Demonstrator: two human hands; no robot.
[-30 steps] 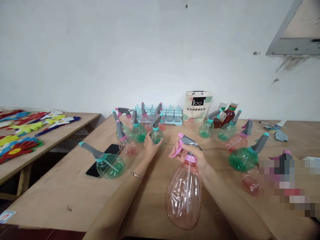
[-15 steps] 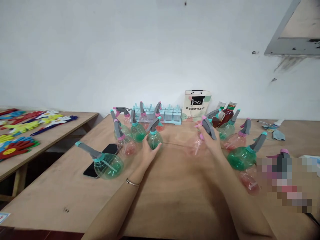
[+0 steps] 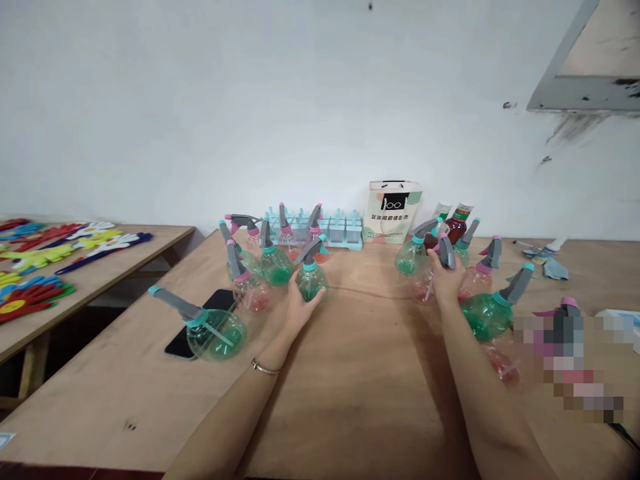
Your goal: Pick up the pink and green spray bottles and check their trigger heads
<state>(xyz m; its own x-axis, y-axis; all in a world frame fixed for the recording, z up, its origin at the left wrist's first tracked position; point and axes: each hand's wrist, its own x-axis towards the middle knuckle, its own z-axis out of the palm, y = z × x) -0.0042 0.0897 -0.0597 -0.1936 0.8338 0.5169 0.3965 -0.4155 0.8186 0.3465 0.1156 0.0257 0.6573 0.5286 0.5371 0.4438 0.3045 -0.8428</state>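
Note:
My left hand [image 3: 303, 305] is curled round the round body of a green spray bottle [image 3: 311, 279], which stands upright with a grey and turquoise trigger head. In my right hand [image 3: 447, 280] is a pink spray bottle [image 3: 424, 288], gripped by its grey and pink head. Its clear pink body shows to the left of my fingers, low over the table among other bottles. Close behind it stands a green spray bottle [image 3: 410, 257]. To its right are a pink bottle [image 3: 476, 283] and a larger green bottle [image 3: 487, 313].
Several more spray bottles cluster on the left, one tilted green bottle [image 3: 217, 333] beside a black phone [image 3: 183, 337]. A light-blue mould rack [image 3: 345, 233], paper bag [image 3: 393, 213] and dark red bottle [image 3: 457, 225] line the wall. Colourful hand-shaped gloves [image 3: 95, 237] lie on another table.
My right hand has carried the pink spray bottle to the right, in among the bottles there. My left hand stays on the green spray bottle.

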